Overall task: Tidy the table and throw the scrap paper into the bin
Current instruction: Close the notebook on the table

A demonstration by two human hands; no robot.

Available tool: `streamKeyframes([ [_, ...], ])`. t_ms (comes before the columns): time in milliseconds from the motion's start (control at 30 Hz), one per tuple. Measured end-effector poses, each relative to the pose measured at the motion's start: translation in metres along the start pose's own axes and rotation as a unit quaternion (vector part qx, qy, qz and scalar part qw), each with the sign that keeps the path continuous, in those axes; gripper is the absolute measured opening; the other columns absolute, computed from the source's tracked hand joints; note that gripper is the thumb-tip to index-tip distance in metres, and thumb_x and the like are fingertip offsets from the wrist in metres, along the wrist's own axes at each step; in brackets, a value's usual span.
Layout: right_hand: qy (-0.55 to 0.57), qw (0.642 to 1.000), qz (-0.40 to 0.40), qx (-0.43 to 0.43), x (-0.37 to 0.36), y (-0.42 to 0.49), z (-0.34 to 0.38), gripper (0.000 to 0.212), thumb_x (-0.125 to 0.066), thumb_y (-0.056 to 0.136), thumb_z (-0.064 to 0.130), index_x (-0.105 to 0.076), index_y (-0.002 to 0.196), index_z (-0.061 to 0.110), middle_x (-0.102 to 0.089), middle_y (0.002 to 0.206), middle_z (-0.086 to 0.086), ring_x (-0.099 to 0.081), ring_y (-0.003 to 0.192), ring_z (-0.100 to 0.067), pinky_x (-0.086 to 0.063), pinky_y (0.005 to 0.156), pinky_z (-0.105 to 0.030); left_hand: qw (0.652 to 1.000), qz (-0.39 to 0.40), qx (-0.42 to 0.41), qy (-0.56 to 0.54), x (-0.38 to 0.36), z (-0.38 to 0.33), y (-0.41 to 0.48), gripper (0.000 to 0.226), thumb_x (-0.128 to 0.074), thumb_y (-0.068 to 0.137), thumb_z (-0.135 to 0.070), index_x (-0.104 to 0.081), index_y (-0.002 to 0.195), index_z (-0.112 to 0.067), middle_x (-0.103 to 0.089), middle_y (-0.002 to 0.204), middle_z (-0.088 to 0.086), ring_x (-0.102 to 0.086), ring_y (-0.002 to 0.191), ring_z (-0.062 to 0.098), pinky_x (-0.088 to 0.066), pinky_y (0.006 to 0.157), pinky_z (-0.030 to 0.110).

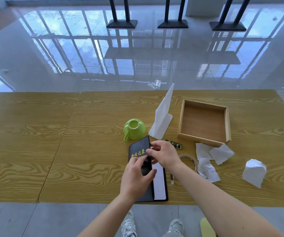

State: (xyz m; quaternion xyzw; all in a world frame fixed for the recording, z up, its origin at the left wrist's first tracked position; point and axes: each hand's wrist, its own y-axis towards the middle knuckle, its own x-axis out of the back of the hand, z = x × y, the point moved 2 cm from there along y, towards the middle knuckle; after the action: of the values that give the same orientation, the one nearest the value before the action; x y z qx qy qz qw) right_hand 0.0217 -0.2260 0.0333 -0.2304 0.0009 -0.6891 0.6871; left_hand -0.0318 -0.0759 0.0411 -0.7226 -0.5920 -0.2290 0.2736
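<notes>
A black notebook [138,152] with yellow lettering lies near the table's front edge, its cover partly raised over a lined page [159,183]. My left hand [136,177] rests on the cover, fingers spread across it. My right hand [165,153] pinches the cover's right edge near the top. Several crumpled scraps of white paper [213,154] lie to the right, in front of an empty wooden tray [204,120]. A folded white paper lump [254,172] sits further right. No bin is visible.
An upturned green cup [134,129] stands behind the notebook. A tall white folded paper [162,118] stands beside it. A small green-black packet [176,144], a tape roll [190,160] and a pen [172,179] lie right of the notebook. A yellow-green object [207,226] shows by my feet.
</notes>
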Motion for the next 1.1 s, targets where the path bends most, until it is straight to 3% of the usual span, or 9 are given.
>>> streamKeyframes([
  [100,-0.048,0.999,-0.014,-0.001,0.007,0.001,-0.004,0.042,-0.075,0.084,0.024,-0.064,0.122,0.01,-0.073,0.087,0.001,-0.072,0.067,-0.014,-0.061,0.063,-0.032,0.998,0.045,-0.034,0.004,-0.002,0.01,-0.013,0.057,-0.062,0.081,-0.052,-0.055,0.132,-0.027,-0.052,0.117,-0.014,-0.05,0.114,0.006,-0.043,0.095,0.024],
  [200,-0.081,0.996,-0.021,-0.008,0.014,0.0,-0.01,0.039,-0.073,0.085,0.025,-0.066,0.121,0.012,-0.072,0.087,0.005,-0.071,0.071,-0.009,-0.059,0.064,-0.024,0.99,0.068,-0.085,0.092,-0.005,0.024,-0.032,0.068,-0.053,0.081,-0.061,-0.047,0.14,-0.029,-0.046,0.129,-0.014,-0.042,0.124,0.005,-0.038,0.102,0.023],
  [367,-0.109,0.994,-0.018,-0.026,0.019,0.0,-0.02,0.021,-0.069,0.086,0.021,-0.072,0.106,0.015,-0.072,0.087,-0.003,-0.069,0.084,-0.022,-0.059,0.078,-0.046,0.943,0.109,-0.166,0.265,-0.012,0.04,-0.051,0.074,-0.055,0.081,-0.057,-0.041,0.146,-0.027,-0.04,0.15,0.005,-0.031,0.143,0.025,-0.037,0.108,0.038],
  [533,-0.153,0.987,-0.021,-0.031,0.02,0.002,-0.027,0.012,-0.067,0.087,0.022,-0.074,0.096,0.017,-0.072,0.085,0.0,-0.068,0.083,-0.019,-0.059,0.077,-0.044,0.92,0.138,-0.176,0.321,-0.017,0.044,-0.05,0.072,-0.069,0.079,-0.044,-0.045,0.143,-0.025,-0.045,0.147,0.013,-0.036,0.141,0.032,-0.042,0.106,0.047],
  [800,-0.228,0.972,-0.052,-0.042,0.018,0.003,-0.034,0.019,-0.067,0.086,0.022,-0.065,0.075,0.006,-0.062,0.069,0.001,-0.059,0.071,-0.021,-0.048,0.066,-0.035,0.913,0.16,-0.166,0.338,-0.022,0.049,-0.051,0.072,-0.082,0.066,-0.039,-0.058,0.132,-0.024,-0.055,0.139,0.012,-0.048,0.134,0.032,-0.052,0.094,0.045],
  [933,-0.228,0.97,-0.061,-0.058,0.015,0.004,-0.037,0.01,-0.068,0.088,0.022,-0.069,0.09,0.012,-0.068,0.085,0.0,-0.062,0.083,-0.021,-0.053,0.077,-0.038,0.907,0.165,-0.151,0.356,-0.024,0.049,-0.048,0.073,-0.087,0.058,-0.035,-0.063,0.126,-0.025,-0.059,0.134,0.013,-0.053,0.129,0.032,-0.055,0.088,0.043],
  [1100,-0.209,0.973,-0.07,-0.069,0.013,0.007,-0.04,0.024,-0.068,0.089,0.02,-0.067,0.112,0.014,-0.065,0.094,0.003,-0.062,0.096,-0.02,-0.049,0.084,-0.034,0.909,0.148,-0.137,0.365,-0.024,0.051,-0.041,0.069,-0.085,0.064,-0.028,-0.061,0.129,-0.024,-0.056,0.138,0.013,-0.048,0.133,0.033,-0.051,0.094,0.05],
])
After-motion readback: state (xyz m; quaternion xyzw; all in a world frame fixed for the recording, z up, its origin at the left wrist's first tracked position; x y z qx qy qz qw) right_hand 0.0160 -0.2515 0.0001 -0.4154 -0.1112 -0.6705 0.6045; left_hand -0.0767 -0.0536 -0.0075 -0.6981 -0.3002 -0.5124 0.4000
